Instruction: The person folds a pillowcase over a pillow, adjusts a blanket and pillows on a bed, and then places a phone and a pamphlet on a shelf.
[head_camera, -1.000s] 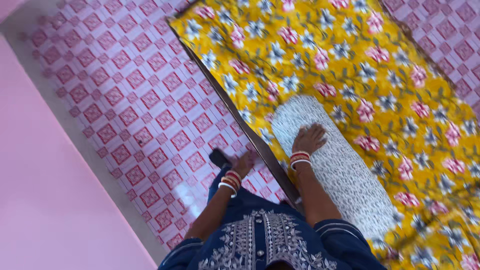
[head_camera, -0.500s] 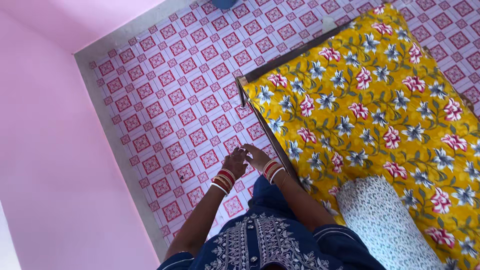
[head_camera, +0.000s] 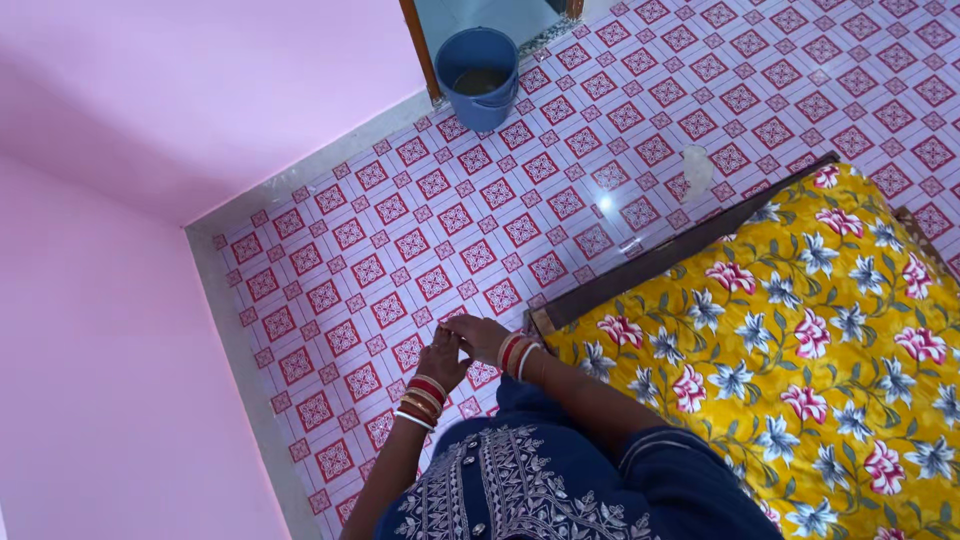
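Note:
My left hand and my right hand are brought together in front of my body, fingertips touching, above the tiled floor next to the corner of the bed. Both wrists carry red and white bangles. I cannot tell whether anything small is pinched between the fingers. The bed's yellow flowered sheet lies to the right, edged by a dark wooden frame. My dark blue embroidered top fills the bottom of the view.
A blue bucket stands by a doorway at the top. A small pale plastic bottle stands on the floor near the bed frame. Pink walls close the left side and the corner.
My right hand left the patterned bolster on the bed and joined my left hand. The view swung toward the bed's corner, so the bolster is out of sight and the bucket has appeared.

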